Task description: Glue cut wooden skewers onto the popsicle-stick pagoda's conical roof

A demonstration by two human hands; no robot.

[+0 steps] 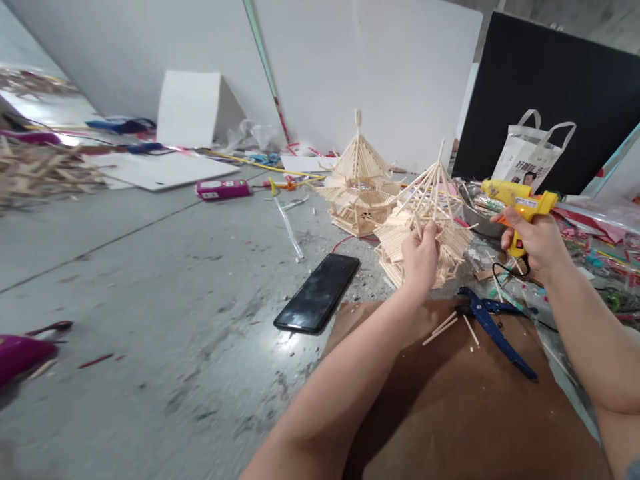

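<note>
Two bare hands are seen at work over a grey concrete floor (150,280). The left hand (420,260) is wrapped around a pale half-built wooden-stick pagoda model (435,220), its fingers (429,233) clamped on the stick frame near the middle, and the model is held up just above the far edge of a brown cardboard sheet (450,400). The right hand (535,243) is closed on the handle of a yellow-and-orange hot glue gun (517,200), held just right of the model with the nozzle turned left toward it; whether the nozzle touches the sticks cannot be told. On the cardboard, near the right hand, blue-handled cutting pliers (493,327) are laid beside a few loose thin wooden sticks (443,327). A black smartphone (320,293) is seen face up on the floor, just left of the cardboard. Farther off, a finished wooden-stick pagoda (357,180) is stood behind the held model. A white carrier bag (535,153) is propped against a black board (560,87) at far right.
</note>
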